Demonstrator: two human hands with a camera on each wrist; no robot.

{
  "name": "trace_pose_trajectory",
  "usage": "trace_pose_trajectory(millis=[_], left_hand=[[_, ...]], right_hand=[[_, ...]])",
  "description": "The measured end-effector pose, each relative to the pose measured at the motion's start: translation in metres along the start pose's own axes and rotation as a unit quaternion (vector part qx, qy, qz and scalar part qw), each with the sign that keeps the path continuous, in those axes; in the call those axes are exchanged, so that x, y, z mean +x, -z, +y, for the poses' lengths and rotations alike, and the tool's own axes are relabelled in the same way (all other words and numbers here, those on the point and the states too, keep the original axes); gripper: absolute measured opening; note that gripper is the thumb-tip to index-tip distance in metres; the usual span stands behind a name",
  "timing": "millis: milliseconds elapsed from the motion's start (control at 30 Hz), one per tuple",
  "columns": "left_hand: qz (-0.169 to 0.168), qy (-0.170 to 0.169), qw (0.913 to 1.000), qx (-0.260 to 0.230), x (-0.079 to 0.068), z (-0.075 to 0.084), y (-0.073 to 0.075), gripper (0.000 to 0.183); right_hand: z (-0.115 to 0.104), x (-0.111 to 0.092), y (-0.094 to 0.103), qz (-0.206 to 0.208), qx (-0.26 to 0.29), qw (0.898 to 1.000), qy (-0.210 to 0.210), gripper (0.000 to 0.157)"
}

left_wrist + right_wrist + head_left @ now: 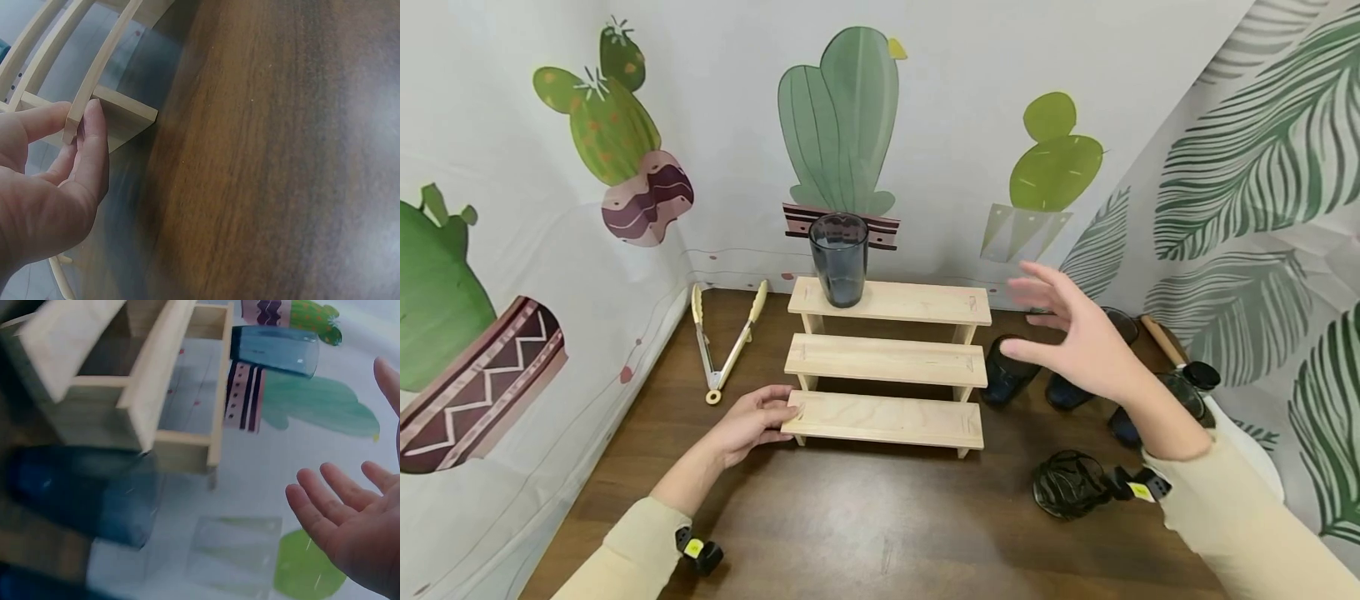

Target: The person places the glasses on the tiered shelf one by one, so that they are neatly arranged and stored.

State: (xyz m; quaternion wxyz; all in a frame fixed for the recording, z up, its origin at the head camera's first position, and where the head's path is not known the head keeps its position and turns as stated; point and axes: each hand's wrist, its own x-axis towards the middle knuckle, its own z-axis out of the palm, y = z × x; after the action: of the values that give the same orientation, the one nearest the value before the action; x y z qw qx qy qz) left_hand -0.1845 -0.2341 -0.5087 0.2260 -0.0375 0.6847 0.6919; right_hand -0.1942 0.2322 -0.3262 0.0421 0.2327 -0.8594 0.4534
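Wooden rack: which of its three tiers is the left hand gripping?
The lowest tier, at the front: the left hand pinches its left end. The middle tier and top tier are touched by neither hand.

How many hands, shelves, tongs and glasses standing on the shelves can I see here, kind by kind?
Hands: 2 (left hand, right hand)
Shelves: 3 (top shelf, middle shelf, bottom shelf)
Tongs: 1
Glass on the shelves: 1
Total: 7
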Motion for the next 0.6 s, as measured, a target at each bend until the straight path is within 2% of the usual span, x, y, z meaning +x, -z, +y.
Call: trace_pose_trajectory(millis=[200,333,433,600], left_hand=[[0.002,0.0,1.0,0.002,0.001,-0.001,0.001,0.063],[0.002,-0.001,1.0,0.003,0.002,-0.002,0.001,0.062],[0.001,-0.001,1.0,0.004,0.001,-0.002,0.0,0.062],[-0.005,-0.006,1.0,0.002,0.0,-0.002,0.001,0.062]], right_hand=[[0.028,-0.045,0.003,0.033,-0.011,0.998,0.049,0.095],[0.05,-0.074,0.005,0.035,-0.018,0.997,0.073,0.098],[0.066,-0.095,0.005,0.017,-0.021,0.998,0.059,0.099],[0.095,-0.128,-0.003,-0.011,-0.035,0.999,0.013,0.092]])
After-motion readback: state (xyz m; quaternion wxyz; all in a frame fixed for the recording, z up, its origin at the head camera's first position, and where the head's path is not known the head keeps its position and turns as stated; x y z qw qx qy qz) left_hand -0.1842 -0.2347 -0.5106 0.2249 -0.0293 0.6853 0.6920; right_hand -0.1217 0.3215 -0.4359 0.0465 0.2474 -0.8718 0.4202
